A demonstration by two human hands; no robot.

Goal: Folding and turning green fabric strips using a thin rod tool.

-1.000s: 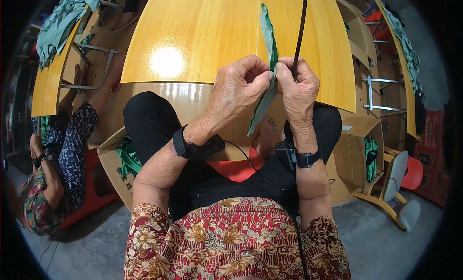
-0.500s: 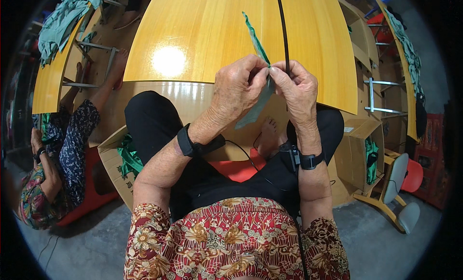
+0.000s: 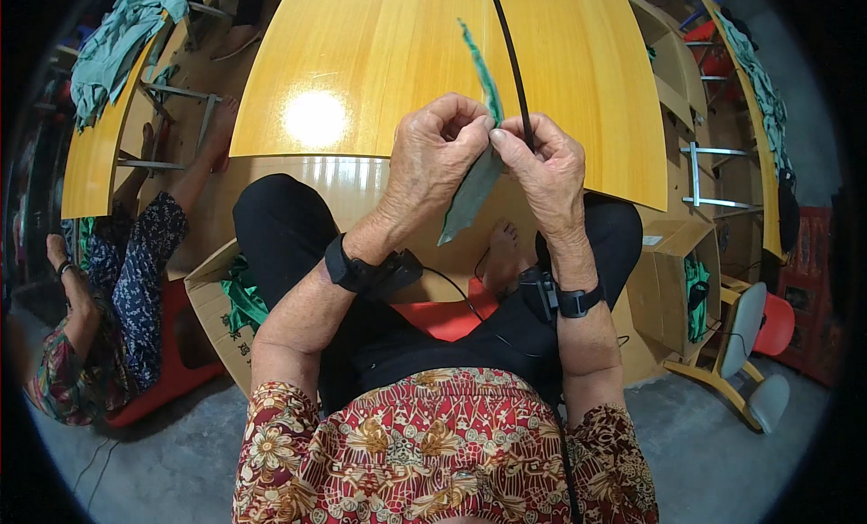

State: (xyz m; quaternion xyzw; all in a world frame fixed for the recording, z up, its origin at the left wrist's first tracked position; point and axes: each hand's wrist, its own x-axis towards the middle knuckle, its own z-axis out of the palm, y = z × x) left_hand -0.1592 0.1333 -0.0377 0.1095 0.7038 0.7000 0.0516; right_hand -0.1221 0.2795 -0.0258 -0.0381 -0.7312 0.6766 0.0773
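Observation:
Above the table's near edge, my left hand (image 3: 435, 152) and my right hand (image 3: 544, 174) meet, both closed with thumb and fingertips pinched on a narrow piece of green cloth (image 3: 473, 197). Its thin, brighter green edge sticks up past the fingers, while a wider grey-green part hangs below the left fingers. A long black strip (image 3: 511, 64) runs from the far side of the table down to my right fingers. Whether those fingers grip the strip or it passes behind them, I cannot tell.
The yellow wooden table (image 3: 361, 64) spreads ahead. Cardboard boxes with green cloth stand beside my left knee (image 3: 217, 298) and right knee (image 3: 664, 289). At far left another person (image 3: 86, 343) sits by a table piled with green cloth (image 3: 126, 46). A chair (image 3: 745, 343) lies at right.
Both hands have shifted slightly left with the cloth. The black strip has moved left and its far end now shows. The person at left has raised a hand.

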